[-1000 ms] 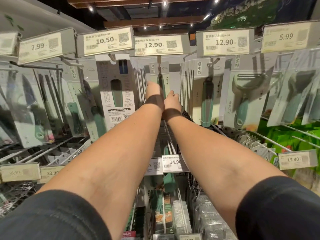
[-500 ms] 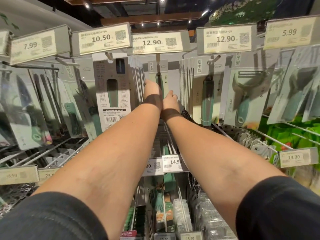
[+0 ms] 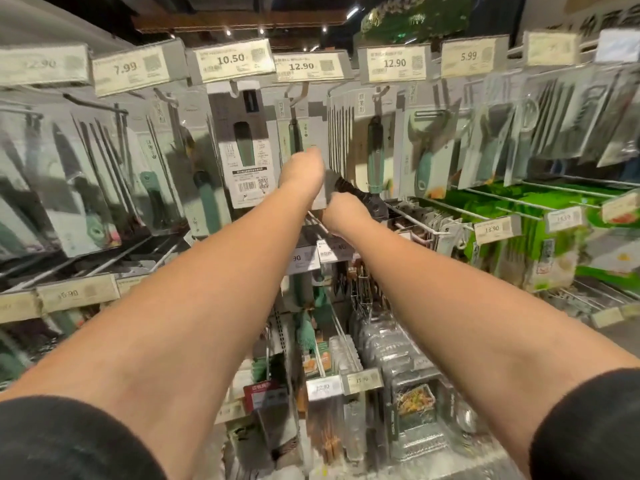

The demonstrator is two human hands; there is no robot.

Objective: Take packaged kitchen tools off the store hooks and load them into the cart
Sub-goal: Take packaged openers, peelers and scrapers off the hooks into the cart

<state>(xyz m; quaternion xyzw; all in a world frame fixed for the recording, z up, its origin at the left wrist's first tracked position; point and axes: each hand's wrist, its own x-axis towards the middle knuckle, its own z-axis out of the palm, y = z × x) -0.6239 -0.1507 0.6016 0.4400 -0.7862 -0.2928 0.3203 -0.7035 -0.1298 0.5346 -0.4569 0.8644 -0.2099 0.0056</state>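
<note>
Progress: your pack is not yet off its hook; no cart in view, so lifting off and loading are, as far as you can judge, left to do.
Package [image 3: 320,147]: hangs under the 12.90 tag [image 3: 308,66], at 12 o'clock.
Left hand [image 3: 300,171]: on the pack's front; fingers hidden, grip cannot be told.
Right hand [image 3: 343,211]: at the pack's lower edge, toward 1 o'clock; fingers hidden too.
Readable tags: 7.99, 10.50, 12.90 twice, 5.99; lower rail 13.90. Brand print too blurred.

Fingers of left hand [image 3: 300,172] and right hand [image 3: 346,211] hidden behind own wrists; grip unconfirmed. Hanging package [image 3: 318,147] partly blocked. Frame motion-blurred; lower price tags [image 3: 78,294] illegible.
</note>
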